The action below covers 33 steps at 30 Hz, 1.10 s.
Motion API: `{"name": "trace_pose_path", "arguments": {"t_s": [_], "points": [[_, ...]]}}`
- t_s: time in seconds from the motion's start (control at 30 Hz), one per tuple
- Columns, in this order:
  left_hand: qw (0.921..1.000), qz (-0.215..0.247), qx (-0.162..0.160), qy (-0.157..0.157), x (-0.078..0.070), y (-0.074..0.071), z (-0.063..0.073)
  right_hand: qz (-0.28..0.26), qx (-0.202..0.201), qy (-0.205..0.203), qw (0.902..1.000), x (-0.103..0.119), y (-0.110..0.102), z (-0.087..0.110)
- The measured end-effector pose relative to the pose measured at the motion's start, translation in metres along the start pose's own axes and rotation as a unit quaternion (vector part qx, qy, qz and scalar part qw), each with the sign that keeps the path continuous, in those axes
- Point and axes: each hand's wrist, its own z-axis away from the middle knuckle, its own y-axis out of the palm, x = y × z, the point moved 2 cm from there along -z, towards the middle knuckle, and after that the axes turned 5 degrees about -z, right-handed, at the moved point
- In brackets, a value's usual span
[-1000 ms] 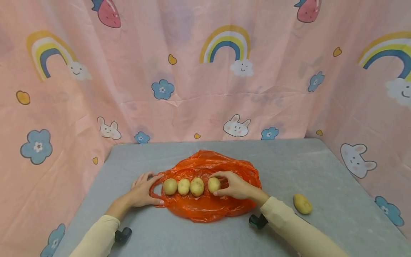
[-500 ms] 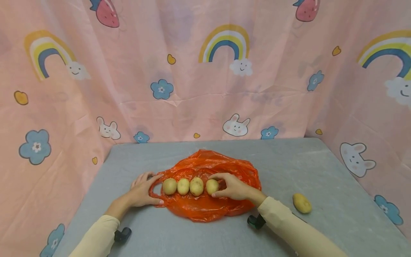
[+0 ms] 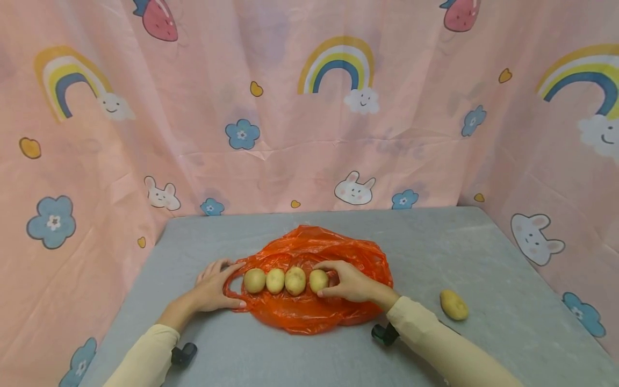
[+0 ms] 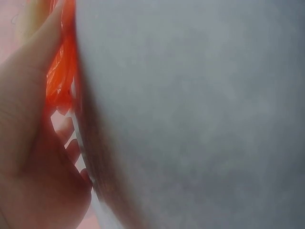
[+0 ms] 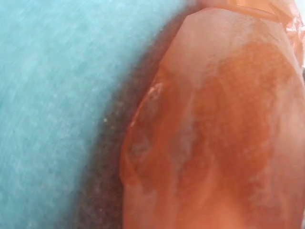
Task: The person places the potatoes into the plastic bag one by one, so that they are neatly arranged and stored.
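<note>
An orange plastic bag lies flat, its handle loop at the left. In a row on it sit a brownish round potato, a small yellow potato and a larger potato. My right hand pinches another potato between thumb and fingers, just right of that row over the bag. At the bag's left end, my left hand rests with thumb and forefinger spread, touching both sides of the handle. The right wrist view shows mostly the bag's orange film.
A single oblong potato lies on the grey table, right of the bag and beside the right sleeve. Behind the table hangs a pink patterned curtain. Dark wrist devices sit at both sleeves.
My right hand has shifted slightly left with its potato, closer to the row. The left hand, the bag and the other potatoes stay as they were.
</note>
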Motion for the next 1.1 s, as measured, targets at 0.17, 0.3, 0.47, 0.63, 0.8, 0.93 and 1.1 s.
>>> {"name": "trace_pose_path", "arguments": {"t_s": [0.17, 0.3, 0.47, 0.63, 0.8, 0.93, 1.1], "points": [[1.0, -0.004, 0.0, 0.0, 0.0003, 0.0004, -0.0004, 0.008, -0.022, -0.01, 0.9997, 0.002, 0.0018, -0.0028], [1.0, -0.005, 0.002, -0.001, -0.0001, 0.0, -0.0003, 0.004, -0.039, -0.009, 0.9992, 0.0041, 0.0027, -0.0052], [1.0, -0.007, 0.006, 0.0, -0.0003, 0.0004, -0.0008, 0.02, -0.04, 0.001, 0.999, 0.0036, 0.0005, -0.0038], [0.9999, -0.009, 0.009, 0.0, -0.0008, -0.0001, -0.0004, 0.039, -0.025, 0.013, 0.9988, 0.0021, 0.0005, -0.001], [0.9999, -0.012, 0.01, -0.002, -0.0007, 0.0001, -0.0002, 0.062, -0.026, 0.011, 0.9977, 0.0043, 0.0036, -0.0015], [0.9999, -0.01, 0.009, 0.001, -0.0009, 0.0004, -0.0009, 0.076, -0.038, 0.003, 0.9964, 0.0051, 0.0045, -0.0024], [1.0, 0.0, 0.004, 0.004, -0.0025, 0.0015, -0.0002, 0.069, -0.044, 0.001, 0.9967, 0.0041, 0.0047, -0.0024]]}}
